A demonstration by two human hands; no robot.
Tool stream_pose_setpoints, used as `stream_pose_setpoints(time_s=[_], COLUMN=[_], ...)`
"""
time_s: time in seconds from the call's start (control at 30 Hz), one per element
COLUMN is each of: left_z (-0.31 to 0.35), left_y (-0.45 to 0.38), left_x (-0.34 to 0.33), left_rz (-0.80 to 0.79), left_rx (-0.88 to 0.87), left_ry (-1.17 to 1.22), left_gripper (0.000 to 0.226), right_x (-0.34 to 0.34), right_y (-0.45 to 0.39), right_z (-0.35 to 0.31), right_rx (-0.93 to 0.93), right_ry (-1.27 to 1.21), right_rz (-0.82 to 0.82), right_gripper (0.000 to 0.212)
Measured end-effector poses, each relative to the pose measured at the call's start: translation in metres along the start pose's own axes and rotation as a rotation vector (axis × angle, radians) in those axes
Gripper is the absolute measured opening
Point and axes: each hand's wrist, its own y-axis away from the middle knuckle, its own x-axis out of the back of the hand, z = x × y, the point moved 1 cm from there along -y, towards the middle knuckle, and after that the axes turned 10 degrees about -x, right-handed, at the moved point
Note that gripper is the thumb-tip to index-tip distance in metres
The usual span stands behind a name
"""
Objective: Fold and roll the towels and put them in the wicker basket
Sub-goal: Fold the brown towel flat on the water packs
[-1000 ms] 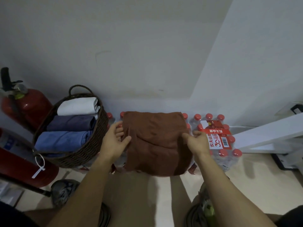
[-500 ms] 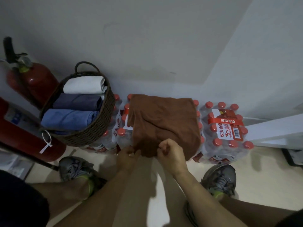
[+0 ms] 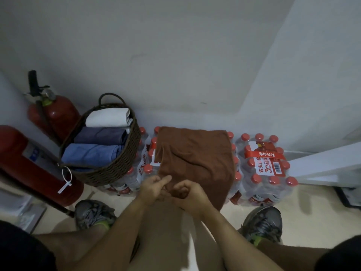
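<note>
brown towel [image 3: 193,155]: lay folded on bottled-water packs [image 3: 267,167], its near edge at my hands.
left hand [image 3: 154,187], right hand [image 3: 188,194]: both pinched that edge.
wicker basket [image 3: 117,165]: held three rolled towels.

The near edge of the brown towel [image 3: 193,157] is hidden behind the left hand [image 3: 154,187] and the right hand [image 3: 188,194]. The towel covers most bottles of the middle water pack [image 3: 145,167]. The big red extinguisher [image 3: 23,161] is cut by the left edge. The basket [image 3: 109,169] hides the lower parts of its rolled towels [image 3: 91,153].
</note>
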Motion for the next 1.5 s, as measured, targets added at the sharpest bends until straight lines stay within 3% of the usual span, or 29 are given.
stream_pose_setpoints(time_s=[0.13,0.23,0.33,0.43,0.53,0.67,0.77,0.83,0.97,1.07,1.23,1.33,1.5], left_z=[0.043,0.083,0.124,0.147,0.15,0.155,0.166,0.173,0.183,0.191,0.193,0.187,0.171], left_y=[0.001,0.003,0.011,0.023,0.031,0.033,0.035,0.039,0.049,0.053,0.051,0.046,0.025], left_x=[0.005,0.01,0.01,0.001,-0.012,-0.019,-0.021,-0.022,-0.027,-0.028,-0.024,-0.018,-0.001], left_rz=[-0.07,-0.037,-0.261,-0.436,-0.382,-0.151,-0.044,-0.084,-0.313,-0.304,-0.235,-0.178,-0.006], left_rx=[0.015,-0.145,-0.462,-0.638,-0.717,-0.791,-0.741,-0.72,-0.696,-0.732,-0.763,-0.762,-0.725], left_ry=[-0.015,-0.368,-0.464,-0.606,-0.456,-0.384,-0.279,-0.248,-0.102,-0.089,-0.098,-0.115,-0.157], left_gripper=[0.037,0.031,0.033,0.044,0.029,0.004,0.018,0.026,0.033,0.027,0.026,0.029,0.027], right_x=[0.011,0.027,0.042,0.055,0.068,0.086,0.099,0.105,0.111,0.117,0.144,0.162,0.195], right_y=[0.003,0.008,0.017,0.028,0.037,0.048,0.054,0.058,0.066,0.076,0.088,0.09,0.092], right_z=[-0.031,-0.051,-0.075,-0.099,-0.117,-0.131,-0.14,-0.147,-0.16,-0.168,-0.166,-0.151,-0.125], right_rx=[0.062,0.087,0.123,0.14,0.149,0.144,0.171,0.215,0.287,0.284,0.115,-0.058,-0.269], right_ry=[-0.081,-0.161,-0.227,-0.32,-0.407,-0.441,-0.432,-0.417,-0.377,-0.27,0.177,0.271,0.325], right_rz=[-0.09,-0.058,-0.051,-0.04,-0.014,-0.069,-0.089,-0.067,-0.083,-0.104,-0.291,-0.4,-0.372], right_gripper=[0.022,0.009,0.025,0.038,0.035,0.042,0.034,0.022,0.014,0.018,0.044,0.031,0.017])
